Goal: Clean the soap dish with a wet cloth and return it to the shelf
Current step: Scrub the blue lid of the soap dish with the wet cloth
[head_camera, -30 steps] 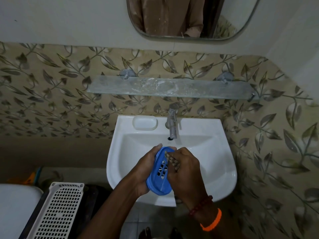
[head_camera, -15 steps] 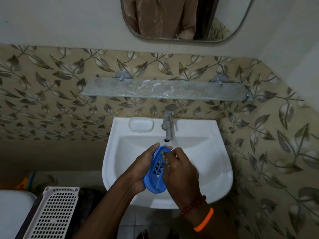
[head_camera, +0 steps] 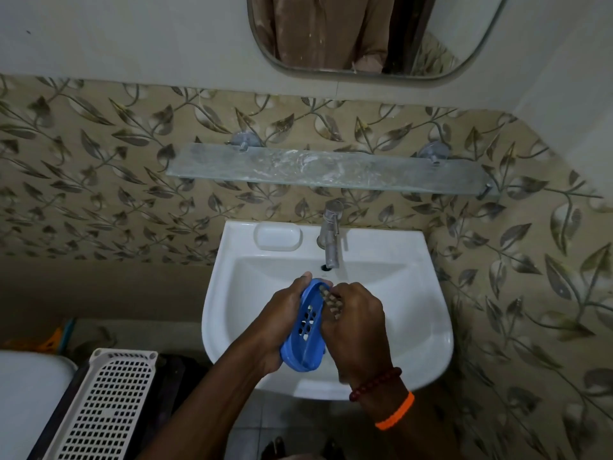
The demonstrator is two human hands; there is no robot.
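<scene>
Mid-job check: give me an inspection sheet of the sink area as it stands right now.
Surface: white sink, basin under the hands; tap shows no visible stream.
Job's things: blue soap dish held tilted over the basin; cloth bunched against its slotted face; glass shelf smeared, nothing on it.
Clutter: white perforated basket lower left.
Grippers: left hand holds the dish; right hand grips the cloth.
Cables: nothing seen.
Surroundings: leaf-pattern tiles, mirror above.
</scene>
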